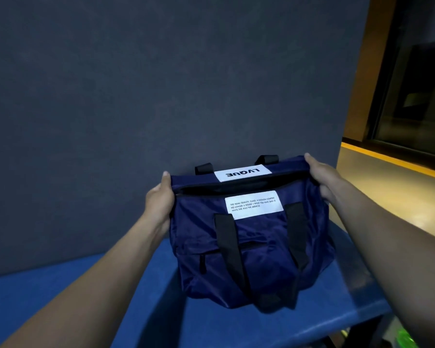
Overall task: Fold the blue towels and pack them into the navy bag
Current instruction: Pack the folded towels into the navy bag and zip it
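The navy bag stands upright on a blue table, against a dark wall. It has black straps and two white labels, one reading "LVQUE" upside down. Its top opening shows as a dark slit. My left hand grips the bag's top left corner, thumb over the rim. My right hand grips the top right corner in the same way. No blue towel is visible; the inside of the bag is hidden.
A dark grey wall rises right behind the bag. The blue table ends at its right edge, beyond which a tan floor with a yellow stripe and a dark glass panel lie.
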